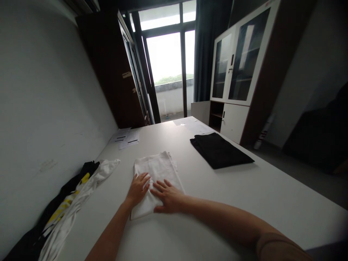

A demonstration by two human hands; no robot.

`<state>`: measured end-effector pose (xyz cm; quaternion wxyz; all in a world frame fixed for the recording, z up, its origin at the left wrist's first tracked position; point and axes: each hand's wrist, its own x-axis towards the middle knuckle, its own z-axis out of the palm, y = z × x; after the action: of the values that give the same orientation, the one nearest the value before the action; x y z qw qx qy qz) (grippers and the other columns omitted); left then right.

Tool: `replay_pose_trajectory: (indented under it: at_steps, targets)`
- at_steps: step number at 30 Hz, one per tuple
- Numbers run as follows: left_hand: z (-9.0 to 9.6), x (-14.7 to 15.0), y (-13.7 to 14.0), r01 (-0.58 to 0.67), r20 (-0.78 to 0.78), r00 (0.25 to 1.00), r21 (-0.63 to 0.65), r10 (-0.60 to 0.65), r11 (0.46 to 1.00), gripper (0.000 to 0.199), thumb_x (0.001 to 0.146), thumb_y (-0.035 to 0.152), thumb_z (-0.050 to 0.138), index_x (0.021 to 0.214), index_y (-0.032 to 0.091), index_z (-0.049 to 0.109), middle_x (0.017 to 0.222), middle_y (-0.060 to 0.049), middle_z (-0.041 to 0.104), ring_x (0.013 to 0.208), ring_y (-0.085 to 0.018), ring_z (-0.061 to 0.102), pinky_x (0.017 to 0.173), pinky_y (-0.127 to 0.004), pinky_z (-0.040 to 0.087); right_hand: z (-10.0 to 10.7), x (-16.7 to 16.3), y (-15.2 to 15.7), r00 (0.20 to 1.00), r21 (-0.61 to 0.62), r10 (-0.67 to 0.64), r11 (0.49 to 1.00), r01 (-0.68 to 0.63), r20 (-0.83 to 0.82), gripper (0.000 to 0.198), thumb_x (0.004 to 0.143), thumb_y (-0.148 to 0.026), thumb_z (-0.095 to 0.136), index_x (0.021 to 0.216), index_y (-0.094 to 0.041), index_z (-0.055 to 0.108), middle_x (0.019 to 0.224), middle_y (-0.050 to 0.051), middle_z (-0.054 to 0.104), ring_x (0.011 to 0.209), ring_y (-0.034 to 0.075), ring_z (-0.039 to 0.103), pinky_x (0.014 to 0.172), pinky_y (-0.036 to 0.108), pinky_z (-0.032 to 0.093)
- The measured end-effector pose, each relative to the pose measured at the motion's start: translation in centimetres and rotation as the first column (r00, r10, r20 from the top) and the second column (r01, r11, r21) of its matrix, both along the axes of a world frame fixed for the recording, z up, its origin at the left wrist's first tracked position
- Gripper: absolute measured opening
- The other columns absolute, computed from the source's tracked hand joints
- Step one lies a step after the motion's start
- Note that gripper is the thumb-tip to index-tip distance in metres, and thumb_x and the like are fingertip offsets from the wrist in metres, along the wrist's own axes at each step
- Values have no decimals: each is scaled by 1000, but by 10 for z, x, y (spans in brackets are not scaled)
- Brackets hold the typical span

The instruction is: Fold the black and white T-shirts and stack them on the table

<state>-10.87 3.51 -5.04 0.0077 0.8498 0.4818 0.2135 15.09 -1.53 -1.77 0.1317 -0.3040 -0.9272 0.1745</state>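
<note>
A folded white cloth garment (154, 165) lies flat on the white table, its long side running away from me. On its left edge rests my left hand (138, 189), palm down with the fingers stretched out. My right hand (169, 197) presses flat on the middle and right part of the same garment, fingers spread. The fingertips of both hands come close together over the cloth. Layers show along the garment's far right edge; what kind of garment it is I cannot tell.
Folded black cloth (220, 149) lies at the right on the table (108, 217). Black, yellow and white clothes (78, 195) are heaped along the left wall. Papers with pens (126, 138) lie far left, more sheets (195, 126) at the far end. A cabinet (235, 119) stands beyond, right.
</note>
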Motion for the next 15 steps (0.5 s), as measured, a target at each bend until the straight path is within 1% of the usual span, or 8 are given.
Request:
replay_pose_trajectory:
  at_steps: [2, 3, 6, 10, 13, 15]
  targets:
    - [5, 3, -3, -16, 1, 1000, 43, 16, 999, 37, 102, 30, 47, 137, 28, 62, 153, -6, 53, 144, -26, 46, 125, -60, 22, -2, 0, 5, 1000, 16, -11, 1000, 11, 1, 91, 90, -75, 54, 162, -26, 30, 167, 14, 26, 154, 37, 21, 124, 58, 10]
    - [7, 5, -4, -25, 7, 1000, 45, 25, 999, 37, 103, 31, 46, 137, 28, 62, 152, -6, 54, 143, -26, 47, 125, -58, 24, -3, 0, 9, 1000, 26, -22, 999, 22, 2, 90, 90, -75, 53, 162, -26, 30, 167, 14, 27, 154, 36, 21, 124, 58, 10]
    - [6, 11, -7, -51, 4, 999, -5, 51, 999, 38, 102, 32, 47, 137, 28, 62, 152, -6, 54, 143, -27, 47, 124, -55, 28, -8, 2, 24, 996, 49, -86, 995, 85, 14, 89, 91, -75, 52, 162, -25, 31, 167, 15, 26, 155, 36, 20, 124, 58, 11]
    - [-1, 20, -10, -78, -28, 997, -57, 76, 995, 40, 101, 34, 49, 139, 28, 61, 155, -7, 51, 146, -29, 43, 124, -57, 25, -13, 11, 44, 984, 53, -172, 984, 170, 45, 91, 90, -76, 52, 162, -23, 33, 168, 16, 22, 156, 35, 17, 125, 56, 11]
    - [-4, 26, -14, -93, -60, 994, -91, 87, 992, 45, 102, 39, 47, 145, 28, 55, 159, -7, 46, 148, -30, 38, 124, -59, 20, -13, 19, 57, 987, 46, -154, 987, 152, 53, 92, 89, -78, 51, 161, -23, 35, 168, 16, 23, 156, 35, 17, 125, 56, 11]
    - [-6, 29, -16, -97, -79, 993, -133, 87, 986, 53, 102, 44, 47, 152, 27, 47, 162, -9, 41, 151, -30, 33, 125, -59, 18, -14, 25, 63, 991, 29, -122, 992, 121, 60, 83, 93, -75, 48, 159, -26, 39, 167, 13, 27, 155, 33, 20, 125, 54, 13]
